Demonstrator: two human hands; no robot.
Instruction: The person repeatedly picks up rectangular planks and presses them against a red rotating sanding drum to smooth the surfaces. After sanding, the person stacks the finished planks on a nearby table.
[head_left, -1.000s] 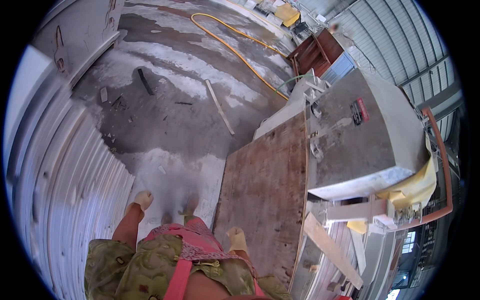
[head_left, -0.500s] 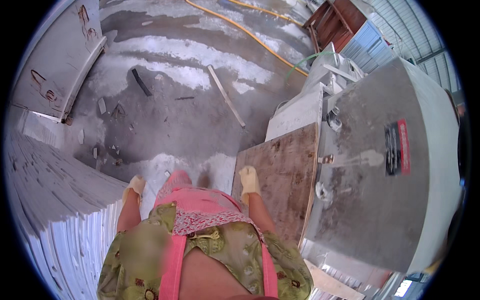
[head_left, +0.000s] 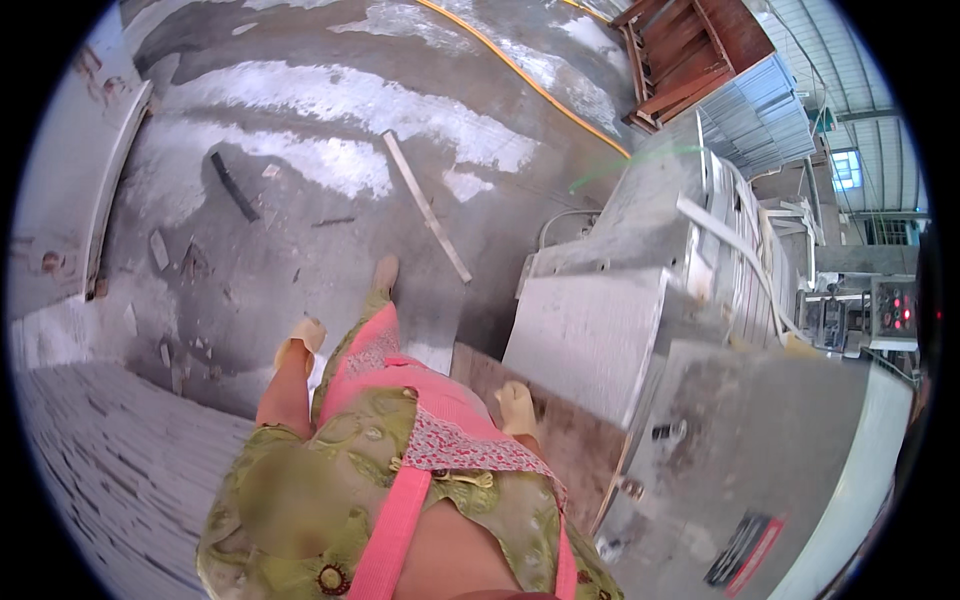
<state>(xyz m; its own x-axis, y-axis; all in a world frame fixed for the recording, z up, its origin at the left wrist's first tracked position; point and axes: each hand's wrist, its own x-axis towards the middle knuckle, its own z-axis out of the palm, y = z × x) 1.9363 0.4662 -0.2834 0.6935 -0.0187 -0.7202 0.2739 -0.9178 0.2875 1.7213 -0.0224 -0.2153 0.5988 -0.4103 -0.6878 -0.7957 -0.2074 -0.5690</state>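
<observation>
Both hands wear cream-coloured gloves. My left hand (head_left: pixel 303 336) hangs by my left side, its fingers curled and nothing visible in them. It is above the floor, with the stack of thin grey sheets (head_left: pixel 120 440) to its left. My right hand (head_left: pixel 517 406) is closed in a loose fist, with no object showing in it. In the picture it overlaps the brown wooden board (head_left: pixel 590 455); I cannot tell whether they touch. Between the hands are my pink apron (head_left: pixel 385 350) and one shoe (head_left: pixel 386 272), which is forward on the floor.
A grey machine surface (head_left: pixel 750 440) and a whitish panel (head_left: pixel 585 335) stand at the right. On the floor lie a pale wood strip (head_left: pixel 428 208), a dark strip (head_left: pixel 233 187), broken fragments and a yellow hose (head_left: pixel 510 65). A reddish-brown frame (head_left: pixel 690 60) stands far right.
The view has turned to the right and moved forward. My shoe has come into sight ahead. The machine now appears nearer and lower, and my left hand has swung forward.
</observation>
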